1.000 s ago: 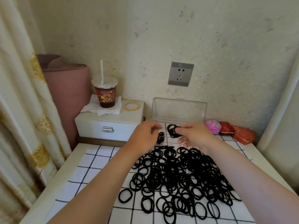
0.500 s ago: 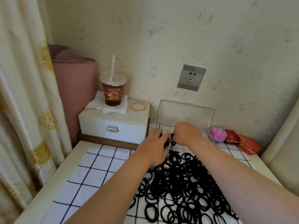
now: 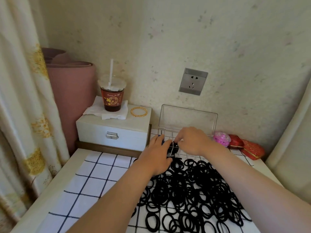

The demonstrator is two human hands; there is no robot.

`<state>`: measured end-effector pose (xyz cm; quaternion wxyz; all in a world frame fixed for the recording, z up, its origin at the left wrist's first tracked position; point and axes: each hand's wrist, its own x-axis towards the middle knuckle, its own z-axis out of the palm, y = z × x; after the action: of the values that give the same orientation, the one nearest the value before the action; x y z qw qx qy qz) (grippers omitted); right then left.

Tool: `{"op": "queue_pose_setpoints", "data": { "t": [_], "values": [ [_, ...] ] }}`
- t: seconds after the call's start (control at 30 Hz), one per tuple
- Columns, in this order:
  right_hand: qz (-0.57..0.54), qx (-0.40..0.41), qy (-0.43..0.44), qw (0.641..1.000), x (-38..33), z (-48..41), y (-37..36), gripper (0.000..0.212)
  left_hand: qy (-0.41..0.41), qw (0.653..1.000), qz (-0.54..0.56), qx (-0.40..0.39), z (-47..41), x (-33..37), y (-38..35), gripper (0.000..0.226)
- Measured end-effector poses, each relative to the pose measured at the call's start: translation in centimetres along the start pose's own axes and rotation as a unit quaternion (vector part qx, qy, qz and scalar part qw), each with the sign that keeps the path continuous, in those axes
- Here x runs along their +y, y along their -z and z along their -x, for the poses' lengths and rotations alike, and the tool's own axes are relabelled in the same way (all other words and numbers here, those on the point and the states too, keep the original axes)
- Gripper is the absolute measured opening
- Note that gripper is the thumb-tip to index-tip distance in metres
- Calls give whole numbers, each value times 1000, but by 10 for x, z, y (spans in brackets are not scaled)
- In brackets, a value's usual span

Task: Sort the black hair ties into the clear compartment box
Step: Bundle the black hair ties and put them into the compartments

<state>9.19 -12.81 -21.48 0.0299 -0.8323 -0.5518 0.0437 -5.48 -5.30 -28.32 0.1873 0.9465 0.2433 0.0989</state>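
Note:
A big heap of black hair ties covers the checked cloth in front of me. Behind it by the wall stands the clear compartment box, its lid upright. My right hand is over the box's front compartments, fingertips curled down and pinching a small bundle of black hair ties in a compartment on the left side. My left hand lies beside it with fingers stretched forward, touching the box's left front corner. Both hands hide much of the box's inside.
A white jewellery box left of the clear box carries a drink cup with a straw, a tissue and a gold bangle. A pink case and red pouches sit at the right. A curtain hangs on the left.
My right hand has carried the bundle of ties from above the heap forward and down into the box. My left hand has moved forward to the box's corner. My view has shifted left and closer.

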Motion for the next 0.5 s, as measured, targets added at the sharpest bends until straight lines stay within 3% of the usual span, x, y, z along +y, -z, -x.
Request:
{"op": "queue_pose_setpoints", "data": {
  "t": [0.07, 0.17, 0.3, 0.4, 0.5],
  "values": [
    [81, -18, 27, 996, 0, 5, -13, 37, -3, 1000, -1, 0, 0, 0, 0, 72],
    [67, -49, 31, 996, 2, 11, -24, 42, -9, 1000, 0, 3, 3, 0, 2, 71],
    [-43, 46, 36, 997, 11, 24, -17, 37, -36, 998, 8, 56, 8, 4, 8, 60],
    [-94, 115, 50, 988, 13, 44, -11, 32, -80, 987, 15, 138, 10, 10, 15, 38],
    [-94, 121, 65, 986, 11, 66, -14, 29, -88, 990, 22, 113, 15, 17, 21, 21]
  ]
}}
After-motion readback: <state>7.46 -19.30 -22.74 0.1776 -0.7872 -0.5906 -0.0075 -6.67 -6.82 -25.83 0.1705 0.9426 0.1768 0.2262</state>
